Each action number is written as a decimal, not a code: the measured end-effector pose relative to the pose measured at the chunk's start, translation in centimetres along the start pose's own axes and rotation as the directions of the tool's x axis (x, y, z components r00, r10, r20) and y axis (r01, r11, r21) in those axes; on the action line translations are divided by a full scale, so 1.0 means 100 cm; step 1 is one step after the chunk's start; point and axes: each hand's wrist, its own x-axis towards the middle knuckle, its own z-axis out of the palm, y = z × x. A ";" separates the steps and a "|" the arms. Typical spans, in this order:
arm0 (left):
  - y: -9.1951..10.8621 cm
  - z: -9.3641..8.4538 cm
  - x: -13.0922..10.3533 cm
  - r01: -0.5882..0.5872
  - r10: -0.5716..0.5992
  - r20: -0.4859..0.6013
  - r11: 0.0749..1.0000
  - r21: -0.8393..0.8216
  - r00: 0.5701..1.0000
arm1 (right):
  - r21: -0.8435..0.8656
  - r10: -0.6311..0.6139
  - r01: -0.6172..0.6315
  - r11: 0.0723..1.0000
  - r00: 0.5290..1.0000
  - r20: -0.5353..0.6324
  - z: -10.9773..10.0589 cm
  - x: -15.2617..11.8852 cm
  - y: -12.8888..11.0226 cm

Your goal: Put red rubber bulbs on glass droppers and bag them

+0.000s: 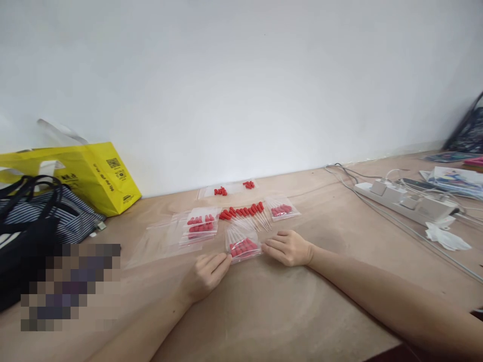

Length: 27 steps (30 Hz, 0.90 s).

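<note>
Between my hands a clear plastic bag (243, 244) lies on the table, with several red-tipped sticks inside, tips toward me. My left hand (207, 274) is closed, its fingers pinching the bag's near left corner. At the right corner, my right hand (289, 247) has its fingers closed on the bag's edge. Just beyond lies a fanned row of loose red-tipped sticks (247, 212) with pale shafts. To the left sits a stack of filled bags (199, 223), with flat clear bags (154, 241) beside it. Another filled bag (282, 207) rests to the right of the row.
Near the wall lie more red-tipped sticks (221, 191) on clear plastic. A yellow bag (113, 171) and a striped bag (81, 201) stand at left. On the right are a power strip (392, 201) with chargers and cables, a crumpled white tissue (447, 237) and papers (456, 180).
</note>
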 end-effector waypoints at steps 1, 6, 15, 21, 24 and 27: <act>-0.001 0.000 0.000 -0.007 0.007 -0.002 1.000 -0.003 1.000 | -0.010 -0.020 0.020 1.000 1.000 -0.005 0.000 0.001 0.001; -0.003 0.003 -0.003 -0.045 0.044 -0.024 0.999 -0.021 0.999 | -0.068 -0.071 0.070 0.995 0.997 -0.014 0.001 0.002 0.000; -0.002 0.003 0.001 -0.026 0.023 -0.055 0.998 -0.057 0.998 | -0.085 0.009 -0.011 0.996 1.000 -0.030 0.002 0.008 -0.004; -0.003 0.005 0.006 -0.036 0.036 -0.004 0.989 -0.140 0.999 | -0.079 -0.027 0.023 0.997 0.999 -0.045 0.003 0.010 -0.006; -0.003 0.007 0.006 -0.060 0.061 -0.001 0.988 -0.143 0.998 | -0.073 -0.010 0.005 0.997 0.998 -0.058 0.003 0.012 -0.007; -0.003 0.006 0.006 -0.061 0.061 -0.008 0.990 -0.127 0.998 | -0.064 0.003 -0.006 0.998 0.999 -0.050 0.004 0.015 -0.009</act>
